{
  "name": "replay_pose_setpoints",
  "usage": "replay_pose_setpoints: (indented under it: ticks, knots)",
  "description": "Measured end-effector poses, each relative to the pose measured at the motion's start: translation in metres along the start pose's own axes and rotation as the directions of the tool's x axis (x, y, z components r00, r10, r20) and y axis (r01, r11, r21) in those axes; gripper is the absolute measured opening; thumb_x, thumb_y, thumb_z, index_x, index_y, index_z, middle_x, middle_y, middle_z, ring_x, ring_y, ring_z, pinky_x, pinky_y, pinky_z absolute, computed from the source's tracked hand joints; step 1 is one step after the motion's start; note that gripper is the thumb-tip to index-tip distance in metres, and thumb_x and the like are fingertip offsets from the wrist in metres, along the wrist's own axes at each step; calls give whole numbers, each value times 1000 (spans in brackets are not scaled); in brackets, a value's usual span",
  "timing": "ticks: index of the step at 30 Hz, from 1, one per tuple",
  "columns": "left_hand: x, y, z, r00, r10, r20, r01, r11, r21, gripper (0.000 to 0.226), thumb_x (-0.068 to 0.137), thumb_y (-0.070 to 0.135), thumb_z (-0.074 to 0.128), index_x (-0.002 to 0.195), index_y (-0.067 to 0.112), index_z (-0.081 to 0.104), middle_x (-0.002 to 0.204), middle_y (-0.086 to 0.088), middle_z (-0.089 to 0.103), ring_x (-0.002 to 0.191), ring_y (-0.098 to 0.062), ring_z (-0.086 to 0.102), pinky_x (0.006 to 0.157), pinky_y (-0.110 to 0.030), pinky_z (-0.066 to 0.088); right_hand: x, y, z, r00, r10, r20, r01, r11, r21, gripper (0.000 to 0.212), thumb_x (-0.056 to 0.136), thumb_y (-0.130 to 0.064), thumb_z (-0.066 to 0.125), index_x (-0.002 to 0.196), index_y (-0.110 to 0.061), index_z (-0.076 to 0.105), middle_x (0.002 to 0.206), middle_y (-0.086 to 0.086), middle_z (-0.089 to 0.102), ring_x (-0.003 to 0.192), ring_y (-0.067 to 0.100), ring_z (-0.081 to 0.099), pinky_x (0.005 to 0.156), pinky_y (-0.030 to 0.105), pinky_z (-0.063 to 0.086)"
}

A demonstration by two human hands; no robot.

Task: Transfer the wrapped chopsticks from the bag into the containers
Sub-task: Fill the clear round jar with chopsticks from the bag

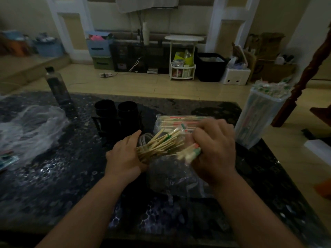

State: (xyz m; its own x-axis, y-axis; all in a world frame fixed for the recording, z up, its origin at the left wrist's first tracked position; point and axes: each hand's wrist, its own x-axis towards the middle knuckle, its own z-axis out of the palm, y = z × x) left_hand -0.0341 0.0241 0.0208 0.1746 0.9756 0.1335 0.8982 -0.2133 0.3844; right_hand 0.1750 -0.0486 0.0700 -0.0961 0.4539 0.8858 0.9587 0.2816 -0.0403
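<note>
Gripping a fanned bundle of wrapped chopsticks (161, 142), my left hand (123, 156) curls its fingers round the butt ends; this holds the sticks together while their tips splay rightward. My right hand (213, 149) closes round a smaller clutch of red- and green-tipped packets (189, 154), apparently separating them from the bundle, though blur hides the exact finger hold. Both hands work just in front and to the right of the black cups (105, 109), near enough for a short drop into them. Right of the cups lies the bag (158, 122), with more chopsticks inside. Farther right of the cups stands a clear tub (258, 122), already packed. Left of the cups are a bottle (57, 86) and crumpled plastic (30, 126).
</note>
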Motion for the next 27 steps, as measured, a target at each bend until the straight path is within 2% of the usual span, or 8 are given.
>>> replay_pose_setpoints:
  ticks: [4, 6, 9, 12, 15, 20, 23, 27]
  knots:
    - [-1, 0, 0, 999, 45, -8, -45, 999, -11, 105, 61, 49, 83, 149, 34, 29, 144, 5, 41, 130, -23, 39, 93, -41, 38, 6, -5, -7, 984, 169, -50, -157, 970, 186, 43, 101, -34, 43, 76, -8, 64, 84, 6, 54, 68, 16, 48, 51, 29, 41]
    - [-1, 1, 0, 998, 57, -8, -57, 998, 6, 105, 61, 50, 84, 149, 34, 29, 144, 5, 41, 130, -22, 40, 93, -42, 39, 5, -5, -5, 962, 272, -39, -253, 932, 260, 48, 102, -44, 40, 83, -9, 68, 92, -1, 50, 76, 12, 50, 57, 28, 45]
    - [-1, 4, 1, 999, 43, 9, -44, 997, 64, 106, 62, 55, 81, 149, 35, 24, 146, 7, 38, 132, -21, 37, 95, -46, 39, 6, -2, 3, 922, 387, -3, -361, 861, 359, 38, 98, -39, 52, 86, -9, 72, 96, -3, 52, 82, 2, 50, 70, 10, 41]
    - [0, 3, 3, 999, 53, -4, -53, 997, 58, 105, 63, 55, 80, 149, 36, 24, 144, 8, 39, 130, -21, 39, 95, -47, 40, 1, 0, 13, 892, 450, 43, -416, 780, 468, 25, 96, -30, 54, 82, -20, 72, 84, -2, 64, 82, 5, 60, 75, 22, 50]
    - [1, 2, 3, 999, 53, 4, -53, 998, 42, 103, 65, 55, 79, 149, 36, 23, 145, 9, 38, 131, -20, 37, 97, -47, 39, 1, -9, 13, 786, 580, 216, -563, 524, 640, 21, 97, -29, 59, 80, -35, 69, 79, -1, 69, 73, 19, 70, 68, 45, 58]
    - [1, 1, 6, 997, 67, -26, -66, 997, 39, 101, 64, 55, 78, 148, 38, 25, 142, 10, 41, 129, -20, 39, 97, -47, 40, 2, -17, 10, 623, 654, 430, -692, 203, 693, 19, 95, -20, 61, 78, -14, 68, 67, 6, 70, 62, 22, 71, 59, 32, 60]
    - [1, 0, 7, 997, 69, -30, -67, 996, 55, 101, 63, 50, 79, 147, 38, 25, 141, 10, 41, 129, -20, 39, 96, -47, 40, -1, -14, 15, 597, 666, 447, -701, 163, 694, 21, 93, -19, 64, 73, -13, 69, 64, 6, 68, 59, 20, 68, 56, 32, 58]
    - [2, -1, 9, 997, 72, -31, -70, 995, 66, 102, 62, 44, 80, 147, 40, 23, 140, 12, 40, 129, -18, 38, 95, -45, 38, -3, -8, 20, 619, 682, 390, -706, 264, 658, 13, 85, -17, 75, 78, -10, 66, 65, -4, 64, 61, 8, 62, 59, 23, 49]
